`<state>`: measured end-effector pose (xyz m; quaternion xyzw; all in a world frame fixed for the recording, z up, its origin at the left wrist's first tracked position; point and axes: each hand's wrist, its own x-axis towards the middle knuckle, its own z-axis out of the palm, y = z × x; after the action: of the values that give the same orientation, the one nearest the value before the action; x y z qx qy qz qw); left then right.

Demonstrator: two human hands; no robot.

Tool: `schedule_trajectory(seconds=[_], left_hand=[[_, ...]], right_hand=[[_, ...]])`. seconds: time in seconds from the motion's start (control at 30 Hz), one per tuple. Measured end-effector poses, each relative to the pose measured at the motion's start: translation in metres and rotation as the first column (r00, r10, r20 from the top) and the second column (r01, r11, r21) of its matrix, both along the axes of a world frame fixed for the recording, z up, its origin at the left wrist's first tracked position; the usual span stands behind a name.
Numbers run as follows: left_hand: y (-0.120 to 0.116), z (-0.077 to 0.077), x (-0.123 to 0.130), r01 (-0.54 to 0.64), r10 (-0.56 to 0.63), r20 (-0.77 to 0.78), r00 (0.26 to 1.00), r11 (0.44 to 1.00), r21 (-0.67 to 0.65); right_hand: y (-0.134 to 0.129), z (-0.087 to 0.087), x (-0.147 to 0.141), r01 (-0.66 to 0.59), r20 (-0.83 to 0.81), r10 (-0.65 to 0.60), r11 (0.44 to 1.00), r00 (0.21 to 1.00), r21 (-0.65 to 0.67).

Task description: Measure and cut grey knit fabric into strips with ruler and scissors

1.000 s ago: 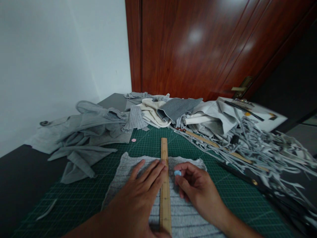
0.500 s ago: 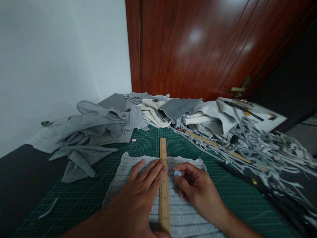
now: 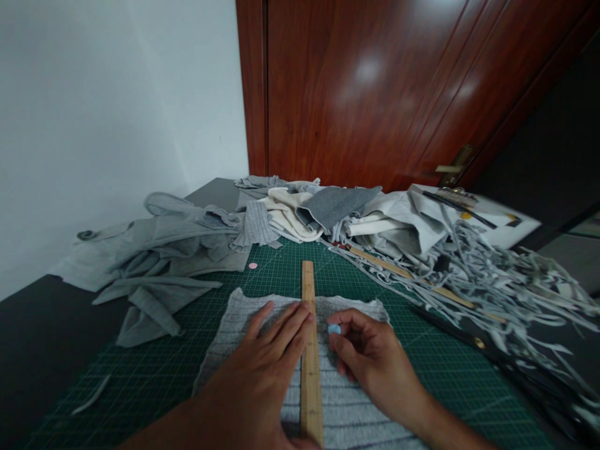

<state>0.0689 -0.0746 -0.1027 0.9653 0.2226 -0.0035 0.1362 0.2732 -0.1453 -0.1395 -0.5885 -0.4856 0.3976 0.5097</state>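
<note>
A grey striped knit fabric piece (image 3: 360,400) lies flat on the green cutting mat (image 3: 154,387). A wooden ruler (image 3: 310,369) runs lengthwise over it, its far end past the fabric's edge. My left hand (image 3: 267,356) is spread flat on the fabric, fingertips touching the ruler's left side. Just right of the ruler, my right hand (image 3: 370,353) pinches a small light-blue disc, which looks like tailor's chalk (image 3: 334,329), between thumb and index finger. Several darker lines cross the fabric.
Grey fabric pieces (image 3: 187,231) pile up at the left, cream and grey cloth (image 3: 337,209) at the back. Cut fabric strips (image 3: 497,269) cover another wooden ruler (image 3: 394,269) at right, near black scissors (image 3: 478,342). A pink disc (image 3: 253,265) lies beyond the fabric.
The view has shifted very slightly. Both hands, the ruler and the fabric keep their places relative to one another.
</note>
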Motion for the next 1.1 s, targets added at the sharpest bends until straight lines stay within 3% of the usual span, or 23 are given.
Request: schedule_trajectory(seconds=[0.4, 0.6, 1.1], left_hand=[[-0.001, -0.001, 0.001, 0.02, -0.02, -0.009, 1.0, 0.999, -0.025], [0.002, -0.009, -0.003, 0.063, -0.062, 0.067, 0.996, 0.998, -0.015], [0.001, -0.01, -0.002, 0.059, -0.054, 0.092, 0.994, 0.997, -0.052]], right_hand=[[-0.005, -0.005, 0.006, -0.018, 0.007, 0.018, 1.0, 1.0, -0.015], [-0.005, -0.005, 0.007, -0.008, 0.005, 0.008, 1.0, 1.0, -0.005], [-0.007, 0.002, 0.01, 0.012, 0.011, -0.011, 0.999, 1.0, -0.029]])
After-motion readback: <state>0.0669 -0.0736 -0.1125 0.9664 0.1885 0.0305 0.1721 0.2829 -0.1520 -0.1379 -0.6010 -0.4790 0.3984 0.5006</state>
